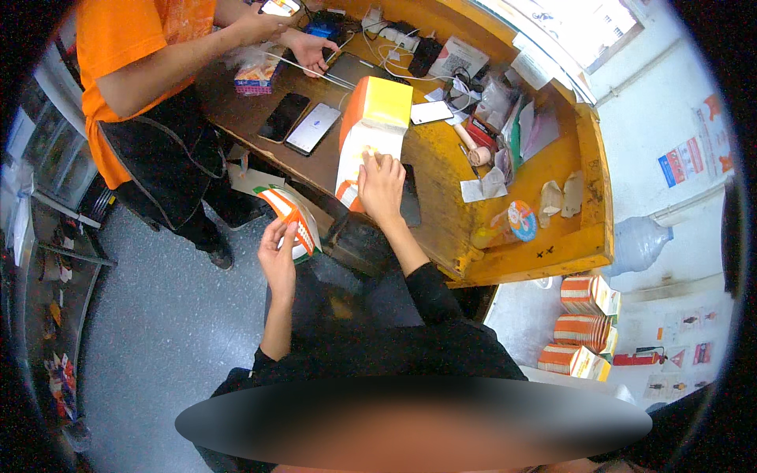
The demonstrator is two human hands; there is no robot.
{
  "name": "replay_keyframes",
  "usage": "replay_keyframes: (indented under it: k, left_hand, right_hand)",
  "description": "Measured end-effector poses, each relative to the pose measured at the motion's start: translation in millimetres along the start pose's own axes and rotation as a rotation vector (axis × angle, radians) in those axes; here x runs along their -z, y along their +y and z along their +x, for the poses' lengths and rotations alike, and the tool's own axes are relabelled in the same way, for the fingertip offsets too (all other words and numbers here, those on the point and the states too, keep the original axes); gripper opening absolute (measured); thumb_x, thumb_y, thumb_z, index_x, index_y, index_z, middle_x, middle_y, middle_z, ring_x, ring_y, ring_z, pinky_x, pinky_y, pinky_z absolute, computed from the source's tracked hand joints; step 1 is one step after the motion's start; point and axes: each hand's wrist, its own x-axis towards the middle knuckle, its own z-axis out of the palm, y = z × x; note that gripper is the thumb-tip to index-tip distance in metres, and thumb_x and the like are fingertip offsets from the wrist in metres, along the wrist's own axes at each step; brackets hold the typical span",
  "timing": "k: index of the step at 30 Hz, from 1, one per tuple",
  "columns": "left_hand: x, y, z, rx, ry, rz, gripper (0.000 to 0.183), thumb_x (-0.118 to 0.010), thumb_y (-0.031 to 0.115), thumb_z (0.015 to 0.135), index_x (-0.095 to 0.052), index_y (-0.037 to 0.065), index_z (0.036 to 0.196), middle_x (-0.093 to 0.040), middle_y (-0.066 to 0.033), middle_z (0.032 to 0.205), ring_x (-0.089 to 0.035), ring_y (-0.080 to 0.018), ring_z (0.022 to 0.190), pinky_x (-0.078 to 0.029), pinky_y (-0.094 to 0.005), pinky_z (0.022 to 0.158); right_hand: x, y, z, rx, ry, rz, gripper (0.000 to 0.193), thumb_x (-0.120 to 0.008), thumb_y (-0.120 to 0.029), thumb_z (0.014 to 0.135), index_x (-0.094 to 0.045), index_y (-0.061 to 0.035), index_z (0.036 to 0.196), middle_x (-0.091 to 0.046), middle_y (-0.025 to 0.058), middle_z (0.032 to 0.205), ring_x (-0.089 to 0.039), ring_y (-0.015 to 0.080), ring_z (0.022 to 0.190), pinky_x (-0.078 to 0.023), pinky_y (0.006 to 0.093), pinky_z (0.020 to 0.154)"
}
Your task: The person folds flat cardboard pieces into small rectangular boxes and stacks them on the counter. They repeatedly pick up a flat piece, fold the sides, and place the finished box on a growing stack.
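Note:
My left hand [277, 254] holds a flat folded carton blank [290, 218], orange, white and green, up in front of me above the floor. My right hand [381, 185] rests its fingers on the front of an upright orange and yellow box [374, 126] that stands at the near edge of the yellow wooden counter [441, 213]. The box has a white panel where my fingers touch. Both my forearms come up from the lower edge in black sleeves.
A person in an orange shirt [126, 47] stands at the left, hands on cables at the counter's far end. Two phones [300, 122] lie beside the box. Papers, tape [520, 219] and chargers clutter the counter. Stacks of striped cartons [587, 296] sit at the right.

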Motion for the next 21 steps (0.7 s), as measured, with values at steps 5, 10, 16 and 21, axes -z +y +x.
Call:
replay_keyframes:
  k: [5,10,16,21]
  left_hand:
    - [-3,8,-5,-0.005,-0.047,-0.014,0.025,-0.066,0.011,0.091,-0.062,-0.001,0.112,-0.067,-0.0079,0.103,-0.063,-0.0107,0.09,-0.052,-0.0247,0.075]
    - [-5,19,-8,-0.053,-0.045,0.008,0.025,-0.067,0.01,0.089,-0.063,-0.002,0.111,-0.067,-0.0076,0.103,-0.063,-0.0119,0.092,-0.053,-0.026,0.078]
    - [-18,36,-9,-0.071,-0.106,0.007,0.027,-0.067,0.008,0.089,-0.063,-0.003,0.113,-0.067,-0.0073,0.102,-0.061,-0.0122,0.096,-0.052,-0.0272,0.08]
    - [-29,42,-7,-0.082,-0.16,0.005,0.03,-0.067,0.009,0.089,-0.062,-0.004,0.116,-0.067,-0.0087,0.106,-0.062,-0.0125,0.095,-0.052,-0.0273,0.081]
  right_hand:
    - [1,0,20,-0.097,0.024,0.004,0.032,-0.06,-0.02,0.087,-0.06,-0.0072,0.115,-0.055,0.0149,0.107,-0.051,0.0315,0.1,-0.04,0.0448,0.087]
    - [31,-7,42,-0.119,0.043,0.077,0.026,-0.06,-0.019,0.086,-0.064,-0.0076,0.11,-0.058,0.0127,0.11,-0.054,0.031,0.103,-0.041,0.0446,0.091]
    - [75,-1,78,0.005,0.117,0.184,0.018,-0.059,-0.02,0.087,-0.068,-0.0076,0.096,-0.063,0.0127,0.095,-0.059,0.032,0.092,-0.042,0.046,0.084]
    - [89,7,108,0.068,0.133,0.077,0.022,-0.058,-0.027,0.089,-0.069,-0.0092,0.095,-0.064,0.012,0.096,-0.06,0.0318,0.09,-0.042,0.049,0.084]
